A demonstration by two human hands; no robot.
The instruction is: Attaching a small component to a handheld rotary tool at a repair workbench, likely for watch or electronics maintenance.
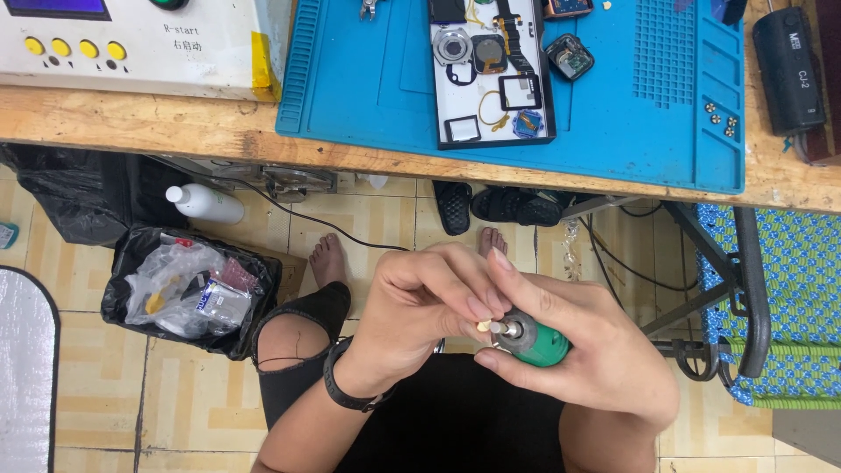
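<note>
At lower centre of the frame, the right hand (pixel 596 350) grips a small green motor (pixel 533 340) (metal end facing up), while the left hand (pixel 420 315) pinches a tiny pale piece (pixel 484 326) at its shaft, below the desk (pixel 175 131).

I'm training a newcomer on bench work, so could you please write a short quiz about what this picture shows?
1. True or false: the right hand holds a green cylindrical tool.
2. What is the left hand doing at the tool's metal end?
A. pinching a small pale piece
B. holding a bottle
C. resting flat on the mat
3. What does the blue mat on the wooden bench carry near its middle?

Key: 1 true. 2 A. 3 a white tray of small watch parts.
</note>
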